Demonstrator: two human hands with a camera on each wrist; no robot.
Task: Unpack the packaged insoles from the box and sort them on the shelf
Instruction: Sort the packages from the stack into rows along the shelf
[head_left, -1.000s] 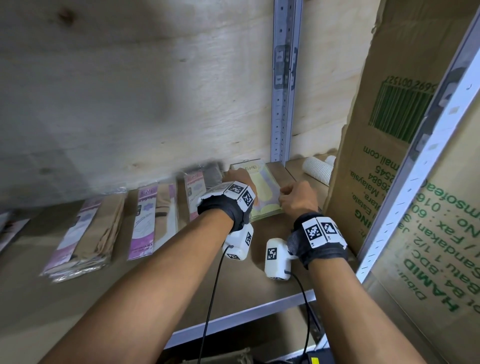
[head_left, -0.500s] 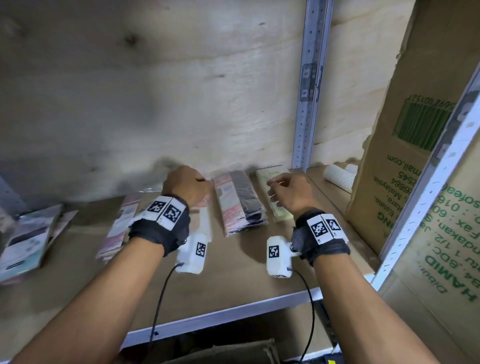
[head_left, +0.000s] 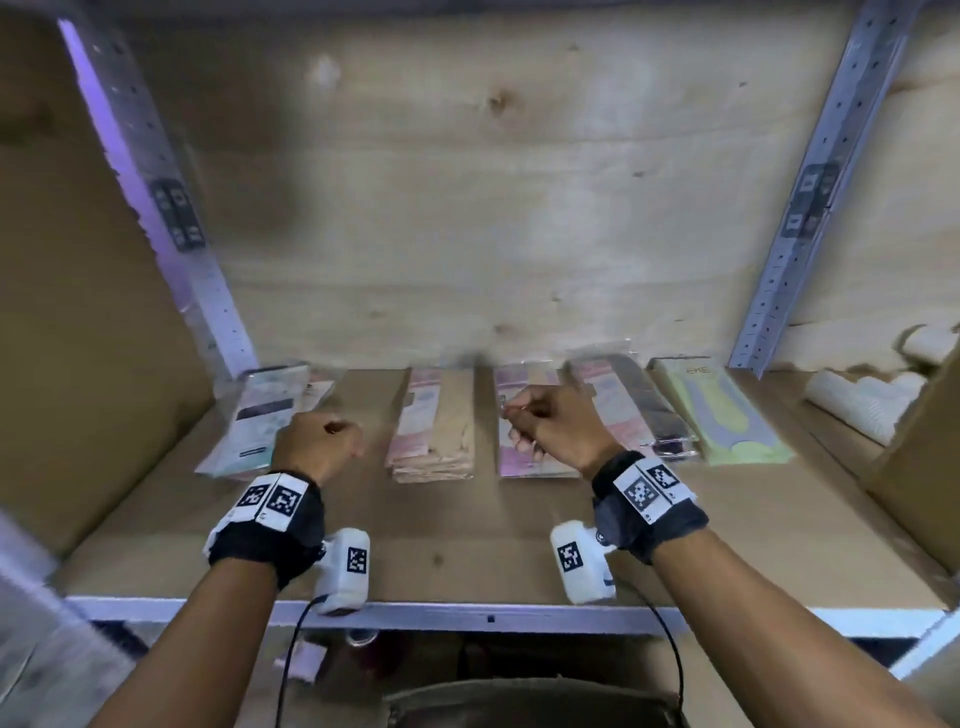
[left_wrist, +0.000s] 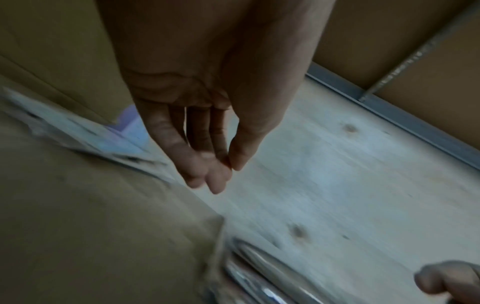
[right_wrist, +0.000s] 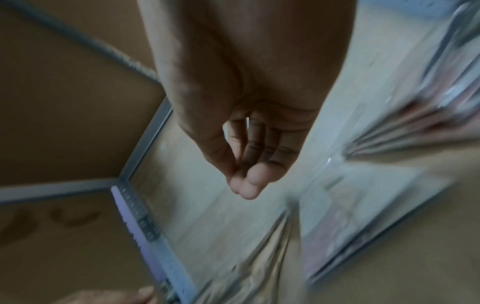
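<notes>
Several stacks of packaged insoles lie in a row at the back of the shelf (head_left: 467, 545): a blue-white pile (head_left: 254, 421), a beige stack (head_left: 441, 431), a pink stack (head_left: 524, 462), a dark stack (head_left: 644, 415) and a yellow-green pack (head_left: 722, 415). My left hand (head_left: 319, 441) hovers between the blue-white pile and the beige stack, holding nothing. Over the pink stack my right hand (head_left: 543, 426) hangs loosely curled and empty. In the wrist views the left hand (left_wrist: 215, 164) and right hand (right_wrist: 244, 181) show relaxed fingers with nothing between them. The box's rim (head_left: 519, 699) shows below the shelf.
Cardboard panels stand at the left (head_left: 78, 312) and right (head_left: 924, 467) ends of the shelf. White ribbed rolls (head_left: 857, 410) lie at the back right. Perforated metal uprights (head_left: 156, 208) rise at both back corners. A metal rail (head_left: 467, 616) edges the shelf's front.
Both hands have left the yellow-green pack at the right and drawn back and leftward, empty. The view has swung left, so the whole row of stacks now shows.
</notes>
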